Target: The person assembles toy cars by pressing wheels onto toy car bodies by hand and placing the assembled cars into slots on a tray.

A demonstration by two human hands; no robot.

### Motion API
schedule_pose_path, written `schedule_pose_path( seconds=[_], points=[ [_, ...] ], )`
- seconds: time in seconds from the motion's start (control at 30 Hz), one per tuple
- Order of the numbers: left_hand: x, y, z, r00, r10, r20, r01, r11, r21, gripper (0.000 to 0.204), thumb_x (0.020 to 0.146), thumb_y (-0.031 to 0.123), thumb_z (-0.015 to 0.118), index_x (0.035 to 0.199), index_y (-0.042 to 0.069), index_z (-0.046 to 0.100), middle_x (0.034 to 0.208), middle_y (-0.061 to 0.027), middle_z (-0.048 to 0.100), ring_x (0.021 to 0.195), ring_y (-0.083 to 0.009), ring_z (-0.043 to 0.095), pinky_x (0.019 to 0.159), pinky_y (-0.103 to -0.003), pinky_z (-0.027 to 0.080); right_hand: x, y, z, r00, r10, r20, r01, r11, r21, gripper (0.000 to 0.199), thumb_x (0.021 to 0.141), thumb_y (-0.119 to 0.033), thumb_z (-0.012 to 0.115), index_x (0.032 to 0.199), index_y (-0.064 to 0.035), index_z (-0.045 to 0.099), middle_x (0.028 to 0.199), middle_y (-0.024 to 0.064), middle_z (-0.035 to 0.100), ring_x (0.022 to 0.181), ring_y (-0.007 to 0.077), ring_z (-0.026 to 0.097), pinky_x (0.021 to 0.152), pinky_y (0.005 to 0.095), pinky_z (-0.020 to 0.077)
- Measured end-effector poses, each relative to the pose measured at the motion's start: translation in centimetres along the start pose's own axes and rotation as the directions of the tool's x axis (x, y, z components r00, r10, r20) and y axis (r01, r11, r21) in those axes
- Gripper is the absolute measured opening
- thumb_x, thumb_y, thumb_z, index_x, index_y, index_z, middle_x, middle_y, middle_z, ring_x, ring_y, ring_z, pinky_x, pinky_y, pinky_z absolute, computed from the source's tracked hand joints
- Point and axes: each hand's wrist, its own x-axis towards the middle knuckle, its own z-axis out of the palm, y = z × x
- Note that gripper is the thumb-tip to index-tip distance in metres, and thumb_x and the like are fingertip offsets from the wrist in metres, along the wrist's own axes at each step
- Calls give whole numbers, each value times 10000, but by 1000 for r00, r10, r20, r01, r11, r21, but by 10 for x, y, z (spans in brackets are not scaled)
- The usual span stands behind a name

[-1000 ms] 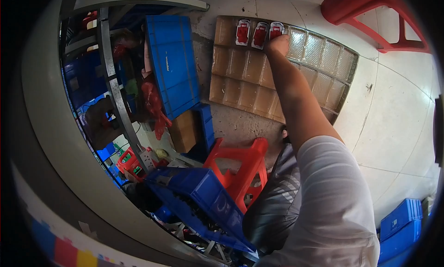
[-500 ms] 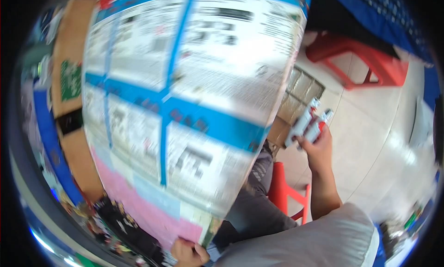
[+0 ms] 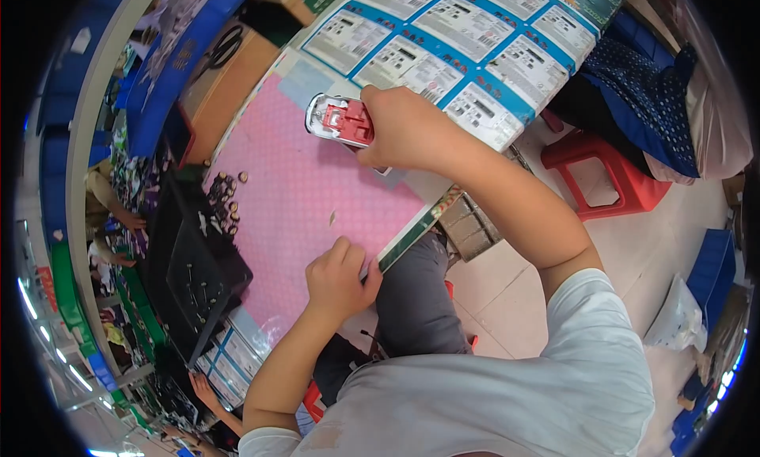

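Note:
My right hand reaches over the table and is closed around a toy car body, white outside with a red interior facing up. A pale edge shows below the fingers, perhaps a second body; my hand hides most of it. Near the table's front edge my left hand rests with curled fingers. Something small and greyish shows by its thumb, too hidden to name. Between the hands lies a pink mat. Small dark wheels with gold-coloured centres are heaped at the mat's left edge.
A black tray with small axle-like pieces stands left of the mat. Printed blue-and-white sheets cover the table's far part. A red stool stands on the floor at right. Scissors lie at upper left. Another person's hand shows at lower left.
My right hand has come up from beside the table, over the floor, to above the mat, bringing the toy car body. The view has swung with it. My left hand stays by the front edge.

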Motion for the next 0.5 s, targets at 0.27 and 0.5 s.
schedule_pose_path(
  seconds=[0.27, 0.5],
  points=[
    [4, -2, 5, 1000, -29, 11, 30, 997, -76, 219, 760, 116, 685, 688, 82, 481, 655, -73, 444, 494, -265, 487, 446, -370, 381, 6, 39, 7, 913, 67, -403, -114, 989, -93, 504, 720, -416, 824, 878, 48, 706, 956, 272, 654, 907, 395, 667, 808, 429, 551],
    [1, -14, 13, 999, 5, 51, -4, 1000, -21, 275, 827, 175, 636, 673, 76, 430, 624, -81, 389, 464, -269, 411, 408, -376, 294, -85, 87, 18, 457, -150, -877, 248, 968, -36, 188, 861, -147, 670, 918, 30, 638, 900, 201, 641, 831, 306, 630, 750, 376, 517]
  ],
)
